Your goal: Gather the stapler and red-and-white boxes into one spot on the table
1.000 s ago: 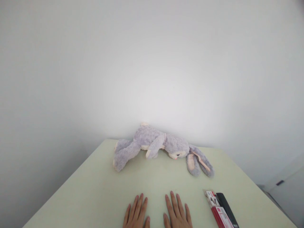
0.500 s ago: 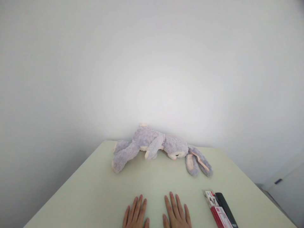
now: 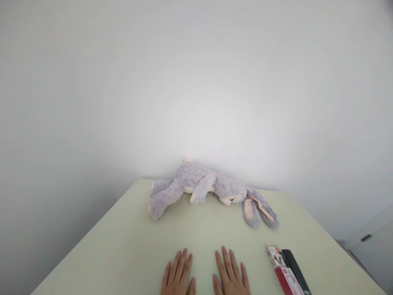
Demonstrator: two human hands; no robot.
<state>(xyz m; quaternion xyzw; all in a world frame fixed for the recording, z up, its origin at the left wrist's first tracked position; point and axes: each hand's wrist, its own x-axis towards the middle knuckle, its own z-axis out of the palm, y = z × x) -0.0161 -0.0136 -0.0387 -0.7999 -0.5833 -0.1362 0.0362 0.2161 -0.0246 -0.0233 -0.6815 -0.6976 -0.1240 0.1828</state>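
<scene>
My left hand [image 3: 178, 275] lies flat on the pale green table [image 3: 123, 250] at the bottom of the view, fingers stretched out, holding nothing. Beside it, a short gap to the right, my right hand [image 3: 231, 273] rests palm down in the same way, fingers apart. Right of that hand, without touching it, lie a red and white packet [image 3: 287, 278], a small clear-wrapped pack [image 3: 275, 257] with dark items printed or held in it, and a long black object [image 3: 295, 270] whose kind I cannot make out.
A grey-lilac plush rabbit [image 3: 192, 176] lies on its side along the table's far edge, ears to the right. Behind it rises a plain white wall [image 3: 196, 90]. Low at the far right, a white surface carries a small dark handle-like piece [image 3: 366, 237].
The whole scene sits slightly further right in the view, as from a small head turn. Both hands stay flat on the table, and nothing has been picked up.
</scene>
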